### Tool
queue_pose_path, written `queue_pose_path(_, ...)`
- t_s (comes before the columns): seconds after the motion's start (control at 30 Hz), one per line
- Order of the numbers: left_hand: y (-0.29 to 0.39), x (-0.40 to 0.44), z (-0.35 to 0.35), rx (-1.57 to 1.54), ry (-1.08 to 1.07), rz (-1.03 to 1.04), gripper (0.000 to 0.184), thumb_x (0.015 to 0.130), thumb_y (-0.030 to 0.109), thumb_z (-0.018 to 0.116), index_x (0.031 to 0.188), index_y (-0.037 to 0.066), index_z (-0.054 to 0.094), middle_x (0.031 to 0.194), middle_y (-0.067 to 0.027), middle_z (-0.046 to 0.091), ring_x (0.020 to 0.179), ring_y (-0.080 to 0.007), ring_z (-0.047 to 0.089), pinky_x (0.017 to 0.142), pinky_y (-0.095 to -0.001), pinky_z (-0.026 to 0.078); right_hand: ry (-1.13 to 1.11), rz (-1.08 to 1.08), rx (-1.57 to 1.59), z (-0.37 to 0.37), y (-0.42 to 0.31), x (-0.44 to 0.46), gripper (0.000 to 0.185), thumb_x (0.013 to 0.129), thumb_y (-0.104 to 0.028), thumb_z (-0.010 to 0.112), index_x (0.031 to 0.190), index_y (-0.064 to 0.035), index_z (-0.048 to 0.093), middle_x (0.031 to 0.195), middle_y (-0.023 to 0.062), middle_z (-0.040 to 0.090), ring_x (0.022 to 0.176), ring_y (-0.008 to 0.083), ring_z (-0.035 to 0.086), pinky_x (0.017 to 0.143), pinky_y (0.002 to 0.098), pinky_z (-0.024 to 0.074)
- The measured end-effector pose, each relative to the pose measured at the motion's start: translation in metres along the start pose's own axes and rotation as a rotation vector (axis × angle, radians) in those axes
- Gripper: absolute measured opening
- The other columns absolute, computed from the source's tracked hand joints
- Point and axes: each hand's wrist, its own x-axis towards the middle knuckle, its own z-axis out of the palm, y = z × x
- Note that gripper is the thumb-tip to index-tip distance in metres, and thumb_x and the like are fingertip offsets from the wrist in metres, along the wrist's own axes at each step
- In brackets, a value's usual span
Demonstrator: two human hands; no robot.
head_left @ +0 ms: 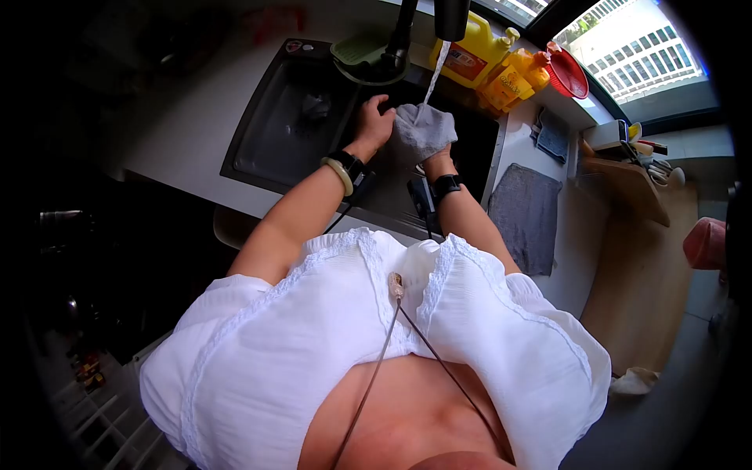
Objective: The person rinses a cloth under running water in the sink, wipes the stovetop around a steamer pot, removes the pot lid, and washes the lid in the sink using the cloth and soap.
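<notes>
A wet grey cloth (424, 131) is under the stream of water from the black faucet (451, 19), over the right basin of the dark sink (258, 168). The cloth is draped over my right hand (440, 159) and hides its fingers; only the part near the wrist shows. Just left of the cloth is my left hand (374, 124), its visible fingers apart and slightly bent. Whether it touches the cloth's edge I cannot tell. Both wrists wear black bands, and a pale bangle (341, 177) circles the left one.
Behind the sink stand a yellow jug (468, 48), an orange-yellow bottle (513, 81) and a red basket (567, 72). A green strainer (366, 59) sits by the faucet. To the right lie a grey towel (523, 215), a folded cloth (551, 135) and a wooden board (630, 188) beside utensils.
</notes>
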Motion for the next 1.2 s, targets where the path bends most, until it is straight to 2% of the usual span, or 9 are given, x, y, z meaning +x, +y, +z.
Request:
queue_pose_path(0.2, 0.003, -0.021, 0.037, -0.465, -0.080, -0.501, 0.080, 0.077, 0.034, 0.068, 0.141, 0.010, 0.024, 0.134, -0.0142, 0.040, 0.117, -0.0300, 0.043, 0.089, -0.0509, 0.039, 0.221, -0.045, 0.145, 0.026, 0.014, -0.027, 0.015, 0.077, -0.019, 0.052, 0.091, -0.0150, 0.056, 0.083, 0.0012, 0.056, 0.079, 0.0203, 0.057, 0.062, 0.0330, 0.0426)
queue_pose_path(0.37, -0.010, -0.011, 0.049, -0.604, 0.001, -0.681, 0.079, 0.076, 0.030, 0.070, 0.138, 0.003, 0.029, 0.128, -0.0181, 0.047, 0.115, -0.0285, 0.047, 0.093, -0.0383, 0.041, -0.196, -0.067, 0.173, 0.052, 0.013, -0.041, 0.031, 0.088, -0.017, 0.045, 0.116, -0.0086, 0.053, 0.118, 0.0068, 0.056, 0.106, 0.0231, 0.055, 0.090, 0.0288, 0.0430)
queue_pose_path(0.47, -0.040, 0.008, 0.070, -0.594, -0.098, -0.638, 0.071, 0.078, 0.024, 0.069, 0.134, 0.000, 0.033, 0.122, -0.0175, 0.051, 0.106, -0.0273, 0.054, 0.086, -0.0348, 0.045, -0.199, 0.465, 1.943, 0.069, 0.018, -0.053, 0.032, 0.092, -0.021, 0.041, 0.120, -0.0073, 0.049, 0.121, 0.0097, 0.053, 0.108, 0.0249, 0.053, 0.095, 0.0349, 0.0416)
queue_pose_path(0.53, -0.043, 0.015, 0.069, -0.609, -0.322, -0.539, 0.042, 0.078, 0.020, 0.068, 0.111, -0.003, 0.054, 0.102, -0.0127, 0.061, 0.093, -0.0243, 0.059, 0.078, -0.0340, 0.047, -0.221, 0.716, 2.234, 0.088, 0.025, -0.056, 0.034, 0.093, -0.023, 0.041, 0.122, -0.0072, 0.048, 0.121, 0.0105, 0.054, 0.109, 0.0246, 0.053, 0.097, 0.0373, 0.0408)
queue_pose_path(0.63, -0.045, 0.018, 0.081, -0.411, -0.089, -0.471, 0.023, 0.084, 0.018, 0.062, 0.097, -0.001, 0.060, 0.088, -0.0093, 0.063, 0.084, -0.0207, 0.061, 0.075, -0.0319, 0.048, -0.264, 1.135, 2.649, 0.101, 0.032, -0.064, 0.038, 0.094, -0.027, 0.040, 0.126, -0.0072, 0.045, 0.121, 0.0118, 0.054, 0.109, 0.0242, 0.053, 0.098, 0.0407, 0.0396)
queue_pose_path(0.83, -0.038, 0.018, 0.080, -0.919, -0.113, -0.844, 0.027, 0.091, 0.026, 0.053, 0.099, 0.001, 0.058, 0.090, -0.0094, 0.063, 0.085, -0.0229, 0.062, 0.076, -0.0361, 0.049, -0.328, 1.943, 2.001, 0.103, 0.036, -0.116, 0.067, 0.089, -0.050, 0.044, 0.138, -0.0077, 0.027, 0.143, 0.0178, 0.026, 0.130, 0.0359, 0.028, 0.098, 0.0593, 0.0307)
queue_pose_path(0.87, -0.040, 0.015, 0.083, -0.997, -0.105, -0.877, 0.027, 0.091, 0.028, 0.053, 0.097, 0.002, 0.058, 0.090, -0.0094, 0.063, 0.085, -0.0227, 0.061, 0.076, -0.0361, 0.049, -0.193, 1.983, 2.197, 0.113, 0.033, -0.121, 0.079, 0.085, -0.061, 0.041, 0.142, -0.0121, 0.016, 0.148, 0.0183, 0.006, 0.134, 0.0411, 0.014, 0.095, 0.0699, 0.0222)
queue_pose_path(1.03, -0.022, 0.003, 0.082, -1.253, -0.246, -0.962, 0.025, 0.091, 0.027, 0.053, 0.101, 0.004, 0.057, 0.096, -0.0107, 0.063, 0.090, -0.0247, 0.061, 0.083, -0.0378, 0.048, 0.044, 1.400, 2.718, 0.107, 0.020, -0.086, 0.058, 0.089, -0.048, 0.044, 0.131, -0.0074, 0.040, 0.134, 0.0131, 0.042, 0.123, 0.0323, 0.039, 0.101, 0.0512, 0.0323)
queue_pose_path(1.2, -0.054, 0.000, 0.083, -0.371, -0.223, -0.205, 0.050, 0.081, 0.029, 0.064, 0.120, 0.001, 0.049, 0.115, -0.0142, 0.054, 0.103, -0.0269, 0.055, 0.088, -0.0379, 0.045, 0.077, 1.475, 2.578, 0.115, 0.017, -0.065, 0.038, 0.092, -0.033, 0.043, 0.117, -0.0069, 0.053, 0.117, 0.0088, 0.058, 0.110, 0.0280, 0.053, 0.098, 0.0438, 0.0384)
